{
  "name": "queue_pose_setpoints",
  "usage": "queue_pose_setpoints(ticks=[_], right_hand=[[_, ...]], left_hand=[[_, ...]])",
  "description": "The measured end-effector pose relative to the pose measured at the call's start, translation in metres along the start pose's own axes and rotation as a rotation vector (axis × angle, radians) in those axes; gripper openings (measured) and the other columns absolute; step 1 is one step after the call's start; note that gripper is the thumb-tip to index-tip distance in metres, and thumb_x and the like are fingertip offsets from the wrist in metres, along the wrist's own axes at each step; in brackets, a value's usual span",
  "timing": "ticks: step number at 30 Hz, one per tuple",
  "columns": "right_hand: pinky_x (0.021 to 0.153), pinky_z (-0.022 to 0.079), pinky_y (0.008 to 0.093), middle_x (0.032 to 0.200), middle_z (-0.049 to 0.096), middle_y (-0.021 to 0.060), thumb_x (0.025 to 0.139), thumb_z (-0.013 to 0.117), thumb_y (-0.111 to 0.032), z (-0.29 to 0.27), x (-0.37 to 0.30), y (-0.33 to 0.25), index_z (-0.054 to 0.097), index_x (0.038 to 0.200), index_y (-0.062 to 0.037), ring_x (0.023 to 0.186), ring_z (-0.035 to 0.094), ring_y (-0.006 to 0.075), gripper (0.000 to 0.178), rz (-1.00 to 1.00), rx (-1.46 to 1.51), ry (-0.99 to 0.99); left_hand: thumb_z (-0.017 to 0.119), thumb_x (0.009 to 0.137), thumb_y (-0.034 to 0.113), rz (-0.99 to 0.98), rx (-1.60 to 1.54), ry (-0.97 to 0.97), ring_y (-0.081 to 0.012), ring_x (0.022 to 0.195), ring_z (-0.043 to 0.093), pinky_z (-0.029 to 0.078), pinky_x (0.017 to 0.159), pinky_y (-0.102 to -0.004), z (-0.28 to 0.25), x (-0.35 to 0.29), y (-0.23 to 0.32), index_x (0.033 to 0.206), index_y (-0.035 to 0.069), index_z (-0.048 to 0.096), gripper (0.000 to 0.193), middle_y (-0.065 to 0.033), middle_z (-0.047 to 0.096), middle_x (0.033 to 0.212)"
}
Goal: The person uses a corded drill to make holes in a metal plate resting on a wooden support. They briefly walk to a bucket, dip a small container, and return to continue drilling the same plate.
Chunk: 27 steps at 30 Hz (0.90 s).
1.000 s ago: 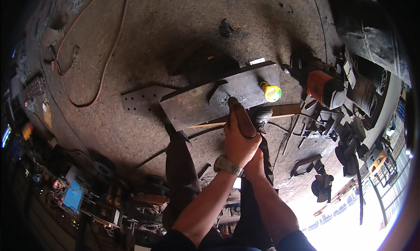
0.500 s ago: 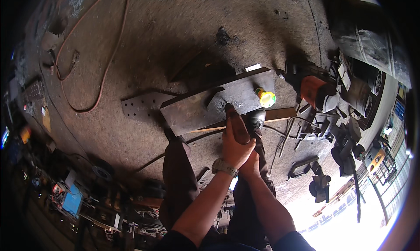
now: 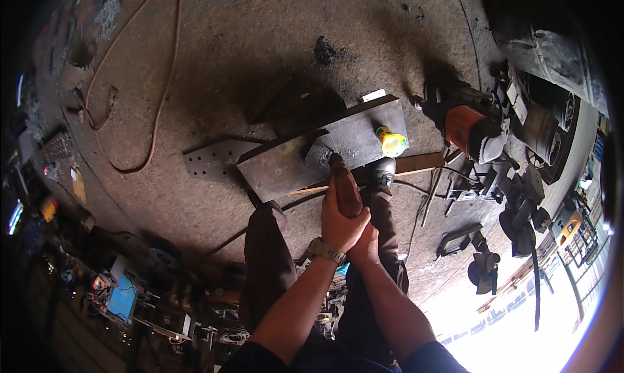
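Both of my hands grip a reddish-brown power drill (image 3: pixel 348 196), its nose pointing away from me at a small dark steel plate (image 3: pixel 318 150). That plate lies on a wide steel beam (image 3: pixel 273 174), with metal shavings around the drill's tip; the bit's contact point is too small to make out. My left hand (image 3: pixel 339 228), with a watch at its wrist, is wrapped round the drill body. Closed at the drill's rear and partly hidden by the left is my right hand (image 3: pixel 365 246). A yellow-and-green tub (image 3: pixel 392 143) stands on the beam's right end.
A flat plate with holes (image 3: pixel 218 157) sticks out left of the beam. My shoe (image 3: pixel 382 171) is at its near edge, by a wooden strip (image 3: pixel 416 163). To the right are an orange-and-black machine (image 3: pixel 465 129) and an angle grinder (image 3: pixel 483 269). A red hose (image 3: pixel 162 106) curves across the floor.
The view has shifted slightly. My hands and the drill sit a little further left, and the drill has turned slightly. Both hands keep their grip.
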State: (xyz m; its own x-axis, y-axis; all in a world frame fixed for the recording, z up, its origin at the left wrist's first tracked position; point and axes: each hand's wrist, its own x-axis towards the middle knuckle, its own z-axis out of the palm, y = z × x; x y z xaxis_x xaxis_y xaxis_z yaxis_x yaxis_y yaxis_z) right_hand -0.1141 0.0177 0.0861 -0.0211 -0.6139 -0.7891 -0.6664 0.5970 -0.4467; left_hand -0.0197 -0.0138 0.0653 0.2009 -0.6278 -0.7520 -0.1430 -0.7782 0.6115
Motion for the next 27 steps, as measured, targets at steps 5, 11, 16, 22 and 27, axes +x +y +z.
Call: queue_pose_setpoints(ticks=[5,11,16,22,27], right_hand=[[0.086,0.056,0.0426,0.107,0.072,0.0188,0.078,0.080,-0.025,-0.003,0.001,-0.005,0.054,0.126,-0.0024,0.107,0.069,0.0341,0.059,0.021,0.020,-0.027],[0.087,0.056,0.0432,0.108,0.072,0.0187,0.080,0.079,-0.027,-0.005,0.003,-0.006,0.054,0.126,-0.0025,0.108,0.069,0.0345,0.058,0.078,-0.007,-0.060],[0.087,0.056,0.0432,0.107,0.072,0.0187,0.080,0.079,-0.026,-0.007,0.002,-0.014,0.055,0.123,-0.0022,0.106,0.069,0.0341,0.054,0.099,-0.011,-0.067],[0.084,0.057,0.0434,0.105,0.071,0.0197,0.079,0.078,-0.026,-0.006,0.001,-0.012,0.056,0.120,-0.0015,0.103,0.070,0.0348,0.052,0.058,0.027,-0.057],[0.083,0.057,0.0441,0.104,0.071,0.0208,0.080,0.078,-0.025,-0.005,0.002,-0.011,0.056,0.119,-0.0010,0.101,0.070,0.0357,0.051,0.044,-0.018,-0.066]], left_hand=[[0.082,0.071,0.020,-0.019,-0.049,0.017,-0.0371,0.124,0.055,0.046,0.104,-0.0461,0.003,0.000,-0.003,0.152,0.002,0.028,0.100,-0.0253,0.052,0.135],[0.081,0.074,0.019,0.002,-0.003,0.001,-0.0299,0.129,0.055,0.046,0.107,-0.0398,0.002,0.001,0.001,0.152,-0.004,0.026,0.098,-0.0230,0.052,0.140],[0.082,0.070,0.019,0.001,-0.081,0.015,-0.0380,0.126,0.054,0.046,0.105,-0.0460,0.002,0.001,0.000,0.153,0.003,0.029,0.099,-0.0250,0.051,0.136],[0.082,0.070,0.019,-0.010,-0.078,0.015,-0.0377,0.126,0.054,0.046,0.105,-0.0454,0.001,0.001,0.002,0.152,0.003,0.031,0.098,-0.0249,0.052,0.136],[0.082,0.070,0.019,-0.019,-0.073,0.020,-0.0378,0.126,0.054,0.045,0.106,-0.0458,0.001,0.001,0.002,0.152,0.002,0.031,0.098,-0.0249,0.052,0.136]])
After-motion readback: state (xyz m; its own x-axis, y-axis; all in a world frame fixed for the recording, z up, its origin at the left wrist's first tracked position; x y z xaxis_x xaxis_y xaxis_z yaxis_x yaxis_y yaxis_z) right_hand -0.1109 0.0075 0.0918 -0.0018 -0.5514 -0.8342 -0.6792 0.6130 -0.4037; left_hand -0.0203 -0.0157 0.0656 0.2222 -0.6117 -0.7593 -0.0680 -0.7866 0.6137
